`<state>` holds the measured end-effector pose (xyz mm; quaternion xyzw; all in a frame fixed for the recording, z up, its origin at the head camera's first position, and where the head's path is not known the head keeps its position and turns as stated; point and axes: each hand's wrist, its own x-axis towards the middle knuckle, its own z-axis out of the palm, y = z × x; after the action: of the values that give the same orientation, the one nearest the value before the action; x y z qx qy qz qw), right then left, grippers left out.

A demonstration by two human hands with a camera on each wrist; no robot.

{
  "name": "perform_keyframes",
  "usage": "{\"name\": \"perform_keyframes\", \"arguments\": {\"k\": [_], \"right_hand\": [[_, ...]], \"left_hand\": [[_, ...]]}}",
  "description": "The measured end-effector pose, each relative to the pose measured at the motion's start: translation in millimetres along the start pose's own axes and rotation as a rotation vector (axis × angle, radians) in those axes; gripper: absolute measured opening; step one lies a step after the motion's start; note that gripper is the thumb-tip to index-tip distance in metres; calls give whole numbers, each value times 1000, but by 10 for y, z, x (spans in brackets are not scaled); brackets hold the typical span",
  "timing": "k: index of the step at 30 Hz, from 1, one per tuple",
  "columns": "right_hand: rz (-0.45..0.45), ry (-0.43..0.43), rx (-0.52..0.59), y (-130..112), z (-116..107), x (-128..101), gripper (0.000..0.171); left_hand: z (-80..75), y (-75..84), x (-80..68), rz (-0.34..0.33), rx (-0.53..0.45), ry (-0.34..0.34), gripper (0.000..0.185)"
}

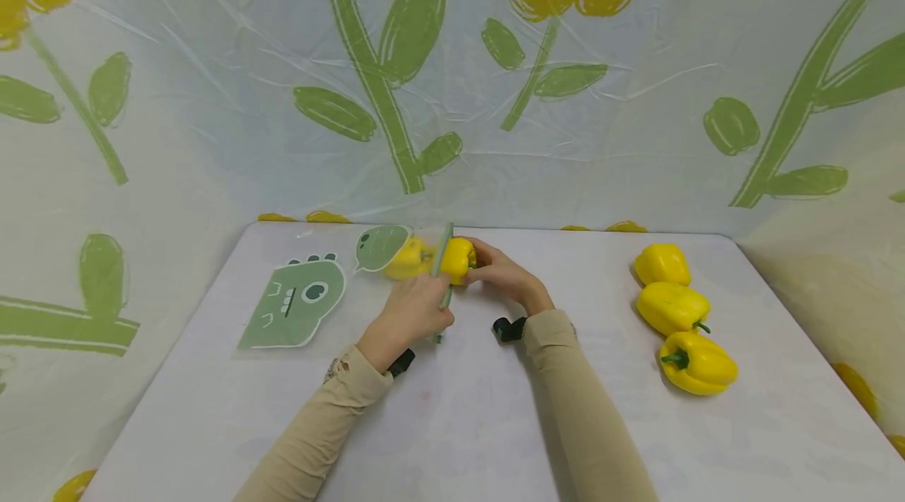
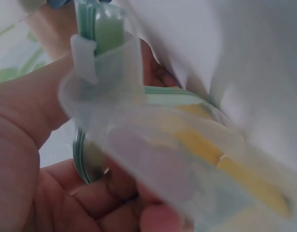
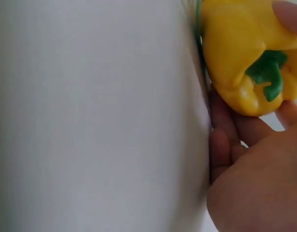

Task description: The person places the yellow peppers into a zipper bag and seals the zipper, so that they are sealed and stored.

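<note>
A clear zip bag (image 1: pixel 293 305) printed with a green one-eyed monster lies on the left of the table. Its green-edged mouth is held up by my left hand (image 1: pixel 410 309), whose fingers curl at the rim. A white zip slider (image 2: pixel 84 58) shows on that edge in the left wrist view. Inside the bag, behind the film, is one yellow bell pepper (image 1: pixel 406 260). My right hand (image 1: pixel 505 278) grips another yellow bell pepper (image 3: pixel 235 43) at the bag's mouth, its green stem facing my right palm. How far this pepper sits inside is partly hidden.
Three more yellow bell peppers stand in a row on the right of the table: a back one (image 1: pixel 662 265), a middle one (image 1: pixel 672 308) and a front one (image 1: pixel 700 364). A flower-printed sheet (image 1: pixel 601 141) rises behind the white table (image 1: pixel 481 423).
</note>
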<state>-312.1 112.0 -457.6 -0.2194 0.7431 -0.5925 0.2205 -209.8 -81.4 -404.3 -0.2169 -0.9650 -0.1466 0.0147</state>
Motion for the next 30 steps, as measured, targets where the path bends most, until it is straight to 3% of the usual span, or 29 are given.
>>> {"name": "perform_keyframes", "arguments": {"k": [10, 16, 24, 30], "right_hand": [[60, 5, 11, -26, 34, 50, 75], [106, 71, 55, 10, 53, 66, 72], [13, 57, 18, 26, 81, 96, 70], [29, 84, 11, 14, 128, 112, 72]], "left_hand": [[0, -1, -10, 18, -7, 16, 20], [4, -6, 3, 24, -9, 22, 47], [9, -25, 16, 28, -8, 33, 52], [-16, -19, 8, 22, -2, 18, 49]]}}
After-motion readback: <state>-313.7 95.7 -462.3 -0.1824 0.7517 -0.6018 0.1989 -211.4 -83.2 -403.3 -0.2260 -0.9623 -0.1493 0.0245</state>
